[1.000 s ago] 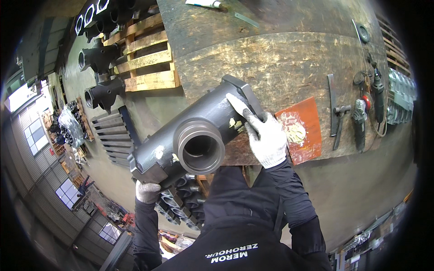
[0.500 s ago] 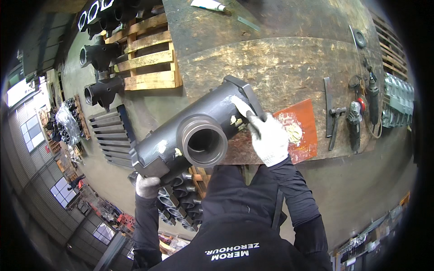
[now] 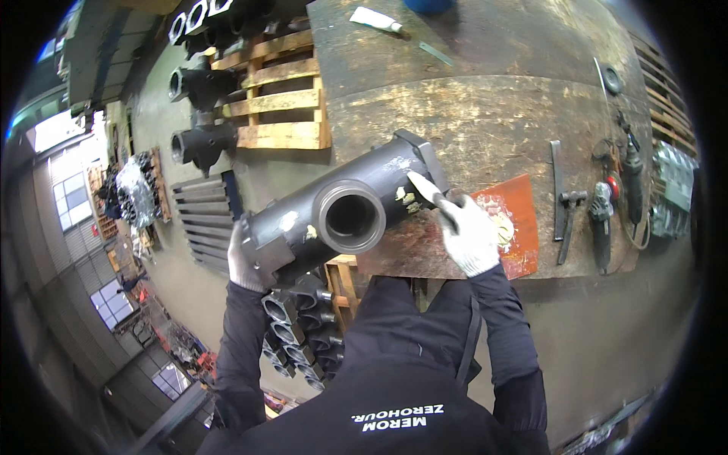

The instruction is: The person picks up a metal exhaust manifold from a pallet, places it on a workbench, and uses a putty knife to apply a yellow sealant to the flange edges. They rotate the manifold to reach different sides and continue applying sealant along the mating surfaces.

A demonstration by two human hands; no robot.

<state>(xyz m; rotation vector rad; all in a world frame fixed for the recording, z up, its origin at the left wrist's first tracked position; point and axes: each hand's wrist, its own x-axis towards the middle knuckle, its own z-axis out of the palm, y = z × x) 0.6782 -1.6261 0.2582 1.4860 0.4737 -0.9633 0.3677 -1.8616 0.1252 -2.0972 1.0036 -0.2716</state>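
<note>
A heavy dark grey metal casting (image 3: 299, 216), a cylinder with square flanged ends and a round open port (image 3: 354, 220) facing up, lies tilted across the bench's near left edge. My left hand (image 3: 244, 258), in a white glove, grips its lower left end; some fingers are hidden by the casting. In my gloved right hand (image 3: 466, 235), fingers closed round its dark handle, is a putty knife with a pale blade (image 3: 422, 184). The blade's tip is at the casting's surface near the upper right flange. Cream filler patches (image 3: 407, 199) and whitish smears mark the casting.
An orange-red board (image 3: 525, 212) with cream paste lies right of the casting on the worn wooden bench (image 3: 485, 114). Farther right are a hammer (image 3: 569, 205) and an angle grinder (image 3: 601, 227). A white tube (image 3: 377, 19) sits at the back. Pallets (image 3: 284, 136) and similar castings (image 3: 205, 144) stand left.
My left hand has moved up along the casting's left end, and that end has risen slightly. The putty knife stays near the right flange, its blade shifted a little. The whole view has shifted.
</note>
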